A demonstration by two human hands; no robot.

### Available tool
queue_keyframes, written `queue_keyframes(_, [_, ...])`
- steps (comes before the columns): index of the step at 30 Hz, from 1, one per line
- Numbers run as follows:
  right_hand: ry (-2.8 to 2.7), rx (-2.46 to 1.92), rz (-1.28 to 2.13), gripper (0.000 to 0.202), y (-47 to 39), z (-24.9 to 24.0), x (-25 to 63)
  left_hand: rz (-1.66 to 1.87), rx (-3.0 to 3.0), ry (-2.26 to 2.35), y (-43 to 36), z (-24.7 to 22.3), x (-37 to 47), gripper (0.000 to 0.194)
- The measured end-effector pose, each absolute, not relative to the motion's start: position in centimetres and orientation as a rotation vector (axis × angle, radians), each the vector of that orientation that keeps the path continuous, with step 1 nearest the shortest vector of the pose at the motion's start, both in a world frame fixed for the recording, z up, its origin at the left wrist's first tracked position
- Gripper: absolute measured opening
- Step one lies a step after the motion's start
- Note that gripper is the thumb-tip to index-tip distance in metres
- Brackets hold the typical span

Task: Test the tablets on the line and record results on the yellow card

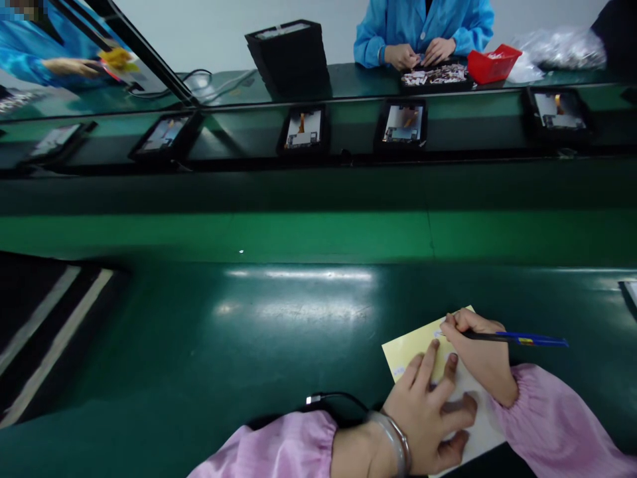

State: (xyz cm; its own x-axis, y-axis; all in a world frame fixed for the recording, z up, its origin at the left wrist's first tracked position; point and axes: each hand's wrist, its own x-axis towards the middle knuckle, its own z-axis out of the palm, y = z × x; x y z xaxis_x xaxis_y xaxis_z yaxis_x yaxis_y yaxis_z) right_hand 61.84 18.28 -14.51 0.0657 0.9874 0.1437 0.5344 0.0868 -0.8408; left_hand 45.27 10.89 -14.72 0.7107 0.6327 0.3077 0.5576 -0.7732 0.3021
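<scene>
On the green table [279, 358] lies a yellow sheet [411, 342] with a whitish lower part and small marks on it. My left hand [428, 411] rests on the sheet with its fingers spread, holding nothing. A blue pen [537, 340] with a dark front part is held in my right hand [480, 348], its tip end at the sheet's upper part. Left of my left wrist, a black cable with a metal plug [313, 399] lies on the table.
Beyond, several black trays with devices, one [304, 127] near the middle, line a belt. Two people in blue sit across, by a red bin [494, 64], a black box stack [288, 56] and small parts. A black object with pale strips [54, 332] is at left.
</scene>
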Motion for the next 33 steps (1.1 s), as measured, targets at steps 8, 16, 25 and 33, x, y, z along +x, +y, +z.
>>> queue_keyframes(8, [-1.583, -1.532, 0.706, 0.043, 18.36, -14.06, 61.7, 0.612, 2.71, 0.958, 11.06, -14.57, 45.36, 0.053])
queue_keyframes(16, [-1.594, -1.531, 0.702, 0.042, 18.46, -13.93, 61.79, 0.63, 2.679, 0.944, 10.95, -14.71, 45.49, 0.051])
queue_keyframes(25, [-1.579, -1.53, 0.698, 0.041, 18.54, -13.58, 61.7, 0.607, 2.681, 0.936, 11.03, -14.66, 45.34, 0.051])
queue_keyframes(33, [-1.547, -1.608, 0.669, 0.039, 18.79, -13.58, 61.79, 0.596, 2.689, 0.919, 11.16, -14.31, 45.26, 0.049])
